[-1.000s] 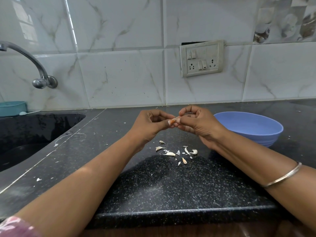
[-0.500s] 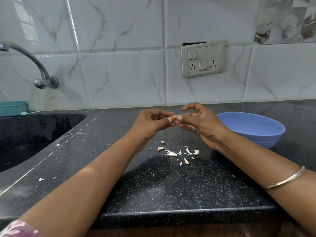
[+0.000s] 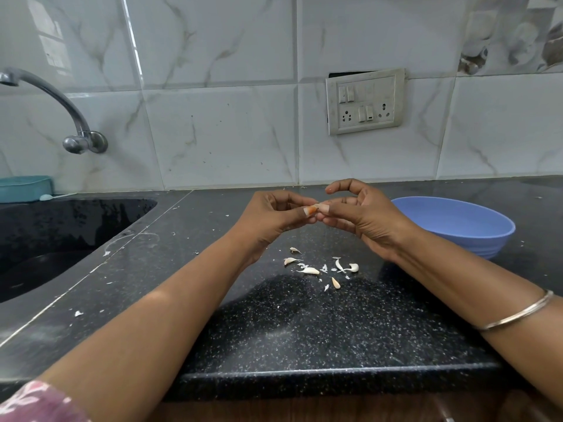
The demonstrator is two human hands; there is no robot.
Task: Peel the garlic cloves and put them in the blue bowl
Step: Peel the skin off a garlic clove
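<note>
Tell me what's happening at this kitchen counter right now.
A person is peeling garlic over a black counter. The left hand and right hand meet in the air and pinch one small garlic clove between their fingertips. Loose cloves and bits of skin lie on the counter just below. The blue bowl sits to the right; no cloves show in the part of its inside that is visible.

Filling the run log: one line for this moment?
phase: peeling | left hand and right hand: pinch garlic clove | blue bowl: right of hands
</note>
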